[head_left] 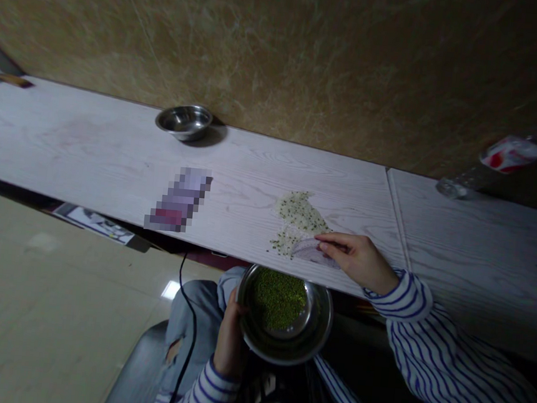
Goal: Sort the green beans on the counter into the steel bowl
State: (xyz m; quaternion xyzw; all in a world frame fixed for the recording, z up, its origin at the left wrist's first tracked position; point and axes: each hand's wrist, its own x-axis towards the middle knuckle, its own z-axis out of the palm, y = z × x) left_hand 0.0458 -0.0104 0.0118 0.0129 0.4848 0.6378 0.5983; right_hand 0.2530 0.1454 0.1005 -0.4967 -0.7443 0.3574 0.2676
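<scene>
My left hand [231, 336] grips the left rim of a steel bowl [319, 331], held over my lap just below the table edge. Green mung beans [279, 299] lie in it, heaped toward its left side. On the table above it, white rice grains mixed with green beans [301, 211] are spread in a loose patch. My right hand [353, 256] is over the patch's lower right side, thumb and forefinger brought together. Beneath those fingertips is a dull, curved patch [314, 250]; whether it is a thin held piece or a shadow, I cannot tell.
A second steel bowl [184, 122] stands near the wall. A pixelated flat item [179, 200] lies left of the grains. At the right, a clear plastic bottle [507, 156] stands past the table seam [398, 219]. A black cable [193, 320] hangs by my leg.
</scene>
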